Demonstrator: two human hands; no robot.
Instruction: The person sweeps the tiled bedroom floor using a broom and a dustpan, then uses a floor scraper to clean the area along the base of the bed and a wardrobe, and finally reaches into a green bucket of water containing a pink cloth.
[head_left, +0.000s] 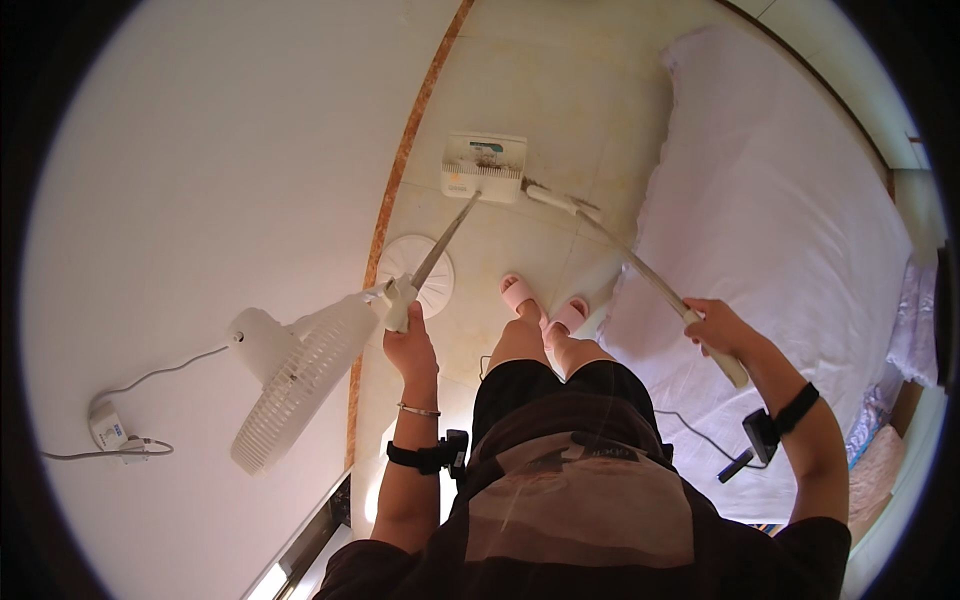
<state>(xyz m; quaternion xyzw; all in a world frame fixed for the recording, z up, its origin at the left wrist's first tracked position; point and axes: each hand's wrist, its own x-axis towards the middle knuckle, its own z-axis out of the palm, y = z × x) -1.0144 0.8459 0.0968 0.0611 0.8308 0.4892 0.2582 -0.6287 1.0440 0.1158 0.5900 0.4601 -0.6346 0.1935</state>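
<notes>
My left hand grips the white handle at the top of a long-handled dustpan. Its white pan rests on the tiled floor ahead of my feet, with dark debris lying behind its toothed edge. In my right hand is the pale grip of a broom, whose metal pole slants down to the left. The broom's head is at the floor beside the right side of the dustpan. Dark bristles show at its left end, close to the pan; whether they touch it I cannot tell.
A white standing fan is near my left hand, its round base on the floor by the wall. A bed with a pale sheet lies to the right. My feet wear pink slippers on the tiles.
</notes>
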